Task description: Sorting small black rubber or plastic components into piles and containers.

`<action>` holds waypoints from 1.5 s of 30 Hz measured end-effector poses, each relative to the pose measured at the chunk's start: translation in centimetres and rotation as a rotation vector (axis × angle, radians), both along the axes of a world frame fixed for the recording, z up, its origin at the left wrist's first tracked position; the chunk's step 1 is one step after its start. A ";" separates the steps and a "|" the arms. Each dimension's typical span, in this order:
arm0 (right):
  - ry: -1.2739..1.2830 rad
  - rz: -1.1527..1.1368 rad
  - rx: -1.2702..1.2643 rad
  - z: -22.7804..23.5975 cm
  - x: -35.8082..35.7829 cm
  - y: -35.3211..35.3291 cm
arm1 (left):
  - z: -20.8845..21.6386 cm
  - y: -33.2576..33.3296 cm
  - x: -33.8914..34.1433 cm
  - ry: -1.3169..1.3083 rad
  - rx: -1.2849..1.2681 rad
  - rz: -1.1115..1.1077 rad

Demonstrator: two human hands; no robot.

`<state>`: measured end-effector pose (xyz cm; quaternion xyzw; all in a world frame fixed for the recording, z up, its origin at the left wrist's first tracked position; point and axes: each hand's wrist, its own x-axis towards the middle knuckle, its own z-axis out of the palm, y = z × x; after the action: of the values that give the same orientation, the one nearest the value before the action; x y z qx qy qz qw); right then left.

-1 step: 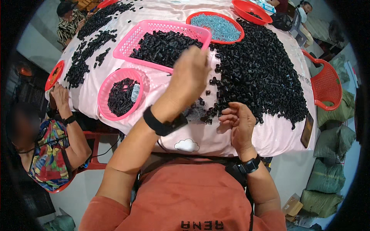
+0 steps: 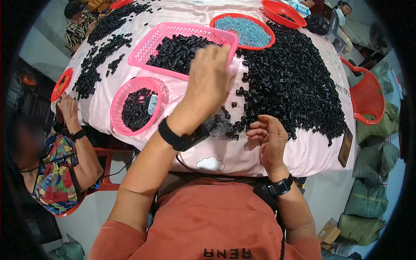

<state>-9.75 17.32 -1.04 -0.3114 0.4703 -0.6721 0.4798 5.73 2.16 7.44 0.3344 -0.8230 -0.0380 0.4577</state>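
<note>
R hand (image 2: 271, 138): half-curled, by near-L edge of loose blk plastic parts (image 2: 294, 82) heaped on pink-clothed table (image 2: 247, 162); can't tell if gripping. Phone (image 2: 345, 147) near heap's R edge. Round pink basket (image 2: 116, 108) at L, w/ thin blk pcs (image 2: 138, 110). L hand (image 2: 210, 78): blurred, fingers bent, over rect. pink basket (image 2: 139, 54) of blk parts; grip unclear. Beyond: red basin (image 2: 272, 42) w/ translucent bluish bits (image 2: 242, 30).
</note>
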 end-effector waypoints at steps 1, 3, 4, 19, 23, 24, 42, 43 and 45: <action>0.007 -0.007 -0.011 -0.1 0.0 0.0 | 0.5 -0.1 0.2 0.035 -0.156 0.066; 0.014 -0.013 -0.022 -0.2 0.2 -0.2 | -0.4 0.0 0.5 0.032 -0.089 -0.034; 0.042 -0.025 -0.009 -0.2 0.3 -0.2 | -1.2 0.2 0.7 0.029 -0.022 -0.134; 0.072 -0.112 -0.119 -1.0 0.0 -0.2 | -5.9 3.2 -1.5 -0.333 0.371 -0.374; 0.098 -0.146 -0.138 -0.8 0.1 -0.3 | -6.0 4.1 -2.6 -0.309 0.393 -0.396; 0.094 -0.147 -0.139 -0.8 0.1 -0.3 | -6.0 4.3 -2.7 -0.301 0.388 -0.388; 0.253 -0.143 -0.148 -0.7 0.2 -0.4 | -5.7 2.6 -2.6 -0.376 0.452 -0.275; 0.250 -0.137 -0.151 -0.7 0.2 -0.4 | -5.7 2.6 -2.6 -0.429 0.454 -0.277; 0.246 -0.132 -0.153 -0.7 0.2 -0.4 | -6.0 2.5 -2.4 -0.402 0.446 -0.285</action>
<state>-9.50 16.91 -1.79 -0.3953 0.4923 -0.6930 0.3480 3.33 4.69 1.44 0.3088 -0.9066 -0.2144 0.1918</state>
